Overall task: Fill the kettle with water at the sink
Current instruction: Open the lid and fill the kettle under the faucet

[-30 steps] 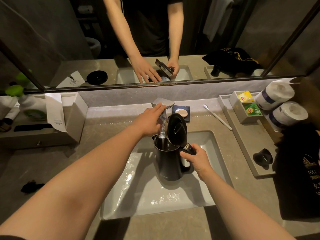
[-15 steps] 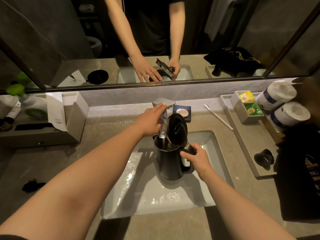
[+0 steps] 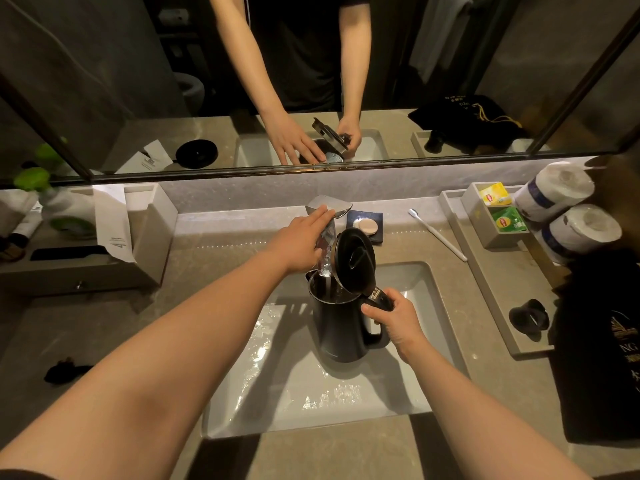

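A black electric kettle stands in the white rectangular sink, its round lid flipped up. My right hand grips the kettle's handle. Water runs from the chrome tap straight into the kettle's mouth. My left hand lies flat on the tap lever, fingers stretched out. The sink floor is wet around the kettle.
A soap dish sits behind the sink, a white toothbrush to its right. A grey tray holds tea bags, paper rolls and a black item. A tissue box stands left. A dark bag is far right.
Nothing has visibly moved; both hands stay in place and water keeps running into the kettle.
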Demonstrator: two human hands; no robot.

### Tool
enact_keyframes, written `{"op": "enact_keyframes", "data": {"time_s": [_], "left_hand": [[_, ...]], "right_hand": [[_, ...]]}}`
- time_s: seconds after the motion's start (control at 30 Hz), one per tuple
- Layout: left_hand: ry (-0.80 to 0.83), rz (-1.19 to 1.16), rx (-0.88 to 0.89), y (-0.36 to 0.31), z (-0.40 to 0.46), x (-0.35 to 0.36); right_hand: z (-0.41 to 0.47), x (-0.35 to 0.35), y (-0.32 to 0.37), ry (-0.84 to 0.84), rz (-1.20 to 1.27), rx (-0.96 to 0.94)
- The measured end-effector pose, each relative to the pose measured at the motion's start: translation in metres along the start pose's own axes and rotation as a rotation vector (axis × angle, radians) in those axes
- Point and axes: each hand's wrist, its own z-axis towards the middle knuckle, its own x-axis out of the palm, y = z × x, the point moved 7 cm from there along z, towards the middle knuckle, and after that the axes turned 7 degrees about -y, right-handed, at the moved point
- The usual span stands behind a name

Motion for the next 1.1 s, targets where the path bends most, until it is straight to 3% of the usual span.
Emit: {"op": "enact_keyframes", "data": {"time_s": [1.1], "left_hand": [[0.006,0.012,-0.006,-0.0005,0.0004,0.0]], "right_hand": [[-0.0023,-0.0007,0.0008,-0.008,0.014,-0.022]]}}
